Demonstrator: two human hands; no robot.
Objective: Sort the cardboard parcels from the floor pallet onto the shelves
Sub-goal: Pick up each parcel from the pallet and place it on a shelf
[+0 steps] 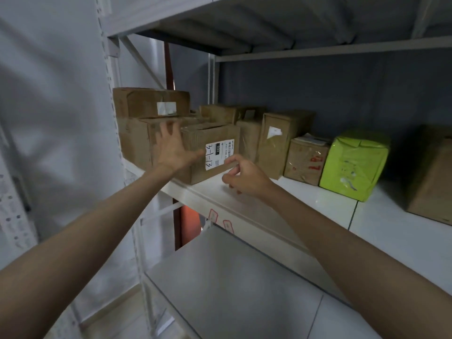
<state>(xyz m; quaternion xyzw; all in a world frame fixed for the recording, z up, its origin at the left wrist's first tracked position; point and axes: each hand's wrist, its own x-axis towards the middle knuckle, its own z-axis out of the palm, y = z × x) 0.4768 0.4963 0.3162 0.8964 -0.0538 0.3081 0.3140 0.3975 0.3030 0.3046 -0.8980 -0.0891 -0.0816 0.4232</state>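
Currently, a labelled cardboard parcel (210, 152) is seen on the white shelf (281, 199), near its front edge at about ten o'clock in view. The left hand (172, 149), fingers spread wide, is laid against the parcel's left face. The right hand (244, 176), fingers loosely curled, is held at the parcel's lower right corner, apparently just touching it. More parcels (281, 143) and a green package (354, 165) are lined up toward three o'clock.

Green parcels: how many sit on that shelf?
1. The green parcel stands on the white shelf, between a small brown box and a larger one right. Others may be hidden.
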